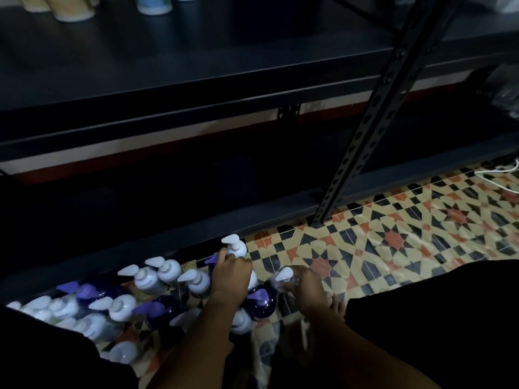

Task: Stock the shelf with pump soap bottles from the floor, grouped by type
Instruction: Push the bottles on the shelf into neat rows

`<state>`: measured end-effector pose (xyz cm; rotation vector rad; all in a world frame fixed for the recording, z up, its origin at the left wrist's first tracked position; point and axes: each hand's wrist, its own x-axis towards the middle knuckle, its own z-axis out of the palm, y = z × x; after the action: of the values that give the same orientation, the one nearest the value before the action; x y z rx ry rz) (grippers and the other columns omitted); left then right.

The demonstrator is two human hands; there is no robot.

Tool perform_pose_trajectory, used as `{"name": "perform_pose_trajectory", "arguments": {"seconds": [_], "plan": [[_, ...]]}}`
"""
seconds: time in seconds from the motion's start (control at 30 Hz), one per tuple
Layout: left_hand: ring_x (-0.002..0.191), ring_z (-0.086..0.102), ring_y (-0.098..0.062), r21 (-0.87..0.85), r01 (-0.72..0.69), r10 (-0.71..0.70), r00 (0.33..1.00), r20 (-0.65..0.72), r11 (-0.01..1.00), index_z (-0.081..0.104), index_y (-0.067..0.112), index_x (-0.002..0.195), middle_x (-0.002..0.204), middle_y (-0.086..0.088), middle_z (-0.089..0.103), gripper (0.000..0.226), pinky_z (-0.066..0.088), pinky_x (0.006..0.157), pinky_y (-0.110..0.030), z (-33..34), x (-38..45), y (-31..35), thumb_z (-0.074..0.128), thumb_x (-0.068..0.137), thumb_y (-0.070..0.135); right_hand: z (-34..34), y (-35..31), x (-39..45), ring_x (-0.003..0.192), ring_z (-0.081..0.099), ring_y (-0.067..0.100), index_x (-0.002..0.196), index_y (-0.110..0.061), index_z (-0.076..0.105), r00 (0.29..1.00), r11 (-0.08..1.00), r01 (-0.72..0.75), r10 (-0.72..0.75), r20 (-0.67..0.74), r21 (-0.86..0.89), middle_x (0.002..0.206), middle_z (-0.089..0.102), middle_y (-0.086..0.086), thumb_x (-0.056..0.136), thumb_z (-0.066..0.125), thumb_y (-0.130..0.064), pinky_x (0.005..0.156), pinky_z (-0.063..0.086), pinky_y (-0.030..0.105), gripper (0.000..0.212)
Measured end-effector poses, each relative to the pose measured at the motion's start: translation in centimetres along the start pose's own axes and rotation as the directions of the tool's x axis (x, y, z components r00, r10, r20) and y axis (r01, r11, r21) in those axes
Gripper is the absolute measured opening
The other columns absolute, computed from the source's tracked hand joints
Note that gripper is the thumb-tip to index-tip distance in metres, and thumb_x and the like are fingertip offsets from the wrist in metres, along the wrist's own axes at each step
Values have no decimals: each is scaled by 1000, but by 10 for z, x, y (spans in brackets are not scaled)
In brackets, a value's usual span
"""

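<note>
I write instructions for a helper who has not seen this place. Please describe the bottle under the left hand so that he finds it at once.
Start at the black perforated shelf post standing on the patterned floor tiles. Left of its foot, at the bottom shelf's edge, stands a white pump bottle, the left hand gripping its near side. It is the rightmost white bottle along that edge, rising above its neighbours.

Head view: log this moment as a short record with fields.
left hand: grips a white pump bottle near the shelf's bottom edge
right hand: holds a clear bottle with white pump
floor stock: white and purple pump bottles clustered on the patterned floor
shelf: dark metal, a few pale containers at the back
lighting: dim
</note>
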<state>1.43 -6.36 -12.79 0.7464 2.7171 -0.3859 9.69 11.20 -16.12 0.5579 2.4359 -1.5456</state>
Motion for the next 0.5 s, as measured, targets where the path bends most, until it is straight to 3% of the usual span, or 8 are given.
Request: {"name": "perform_pose_trajectory", "arguments": {"seconds": [0.07,0.17,0.27,0.33,0.4,0.5], "plan": [[114,60,-24,-54,-5,5,1000,-12,999,66,22,111,112,-2,71,18,22,115,-41,-7,0,-7,62,94,22,-5,-2,1,74,71,5,85,-13,74,1000,999,-1,1,14,47,79,74,4,91,72,-4,70,53,17,11],[111,63,-16,-225,12,-35,995,-99,974,65,27,110,108,8,69,23,14,118,-43,-24,-4,-24,65,89,36,-20,-17,0,80,70,-4,95,-21,72,999,996,-30,28,21,89,89,73,-10,90,73,-6,68,50,10,16],[109,63,-13,-464,43,-126,981,-149,885,68,32,105,105,13,71,30,16,118,-46,-53,-14,-46,74,80,48,-43,-46,-7,95,72,14,100,-23,76,995,996,74,-77,62,50,99,76,-2,89,78,-16,77,58,23,13],[100,65,-11,-678,10,-184,966,-184,735,71,32,93,94,13,73,30,35,111,-45,-73,-25,-64,84,72,49,-57,-67,-11,96,73,18,104,-20,77,984,986,156,-160,75,61,100,78,1,88,79,-15,82,58,32,17],[86,69,-9,-858,-106,-190,955,-229,503,74,26,82,83,10,74,25,54,88,-37,-88,-39,-78,93,70,37,-70,-94,-19,92,73,17,108,-16,77,972,968,220,-228,64,118,99,78,4,90,78,-12,76,55,25,19],[84,72,-7,-941,-270,-248,915,-317,205,76,24,88,88,3,75,17,57,77,-25,-111,-58,-83,90,79,21,-83,-130,-35,77,64,12,103,-10,75,953,926,279,-299,44,254,84,70,0,96,70,-13,65,48,22,9]]}}
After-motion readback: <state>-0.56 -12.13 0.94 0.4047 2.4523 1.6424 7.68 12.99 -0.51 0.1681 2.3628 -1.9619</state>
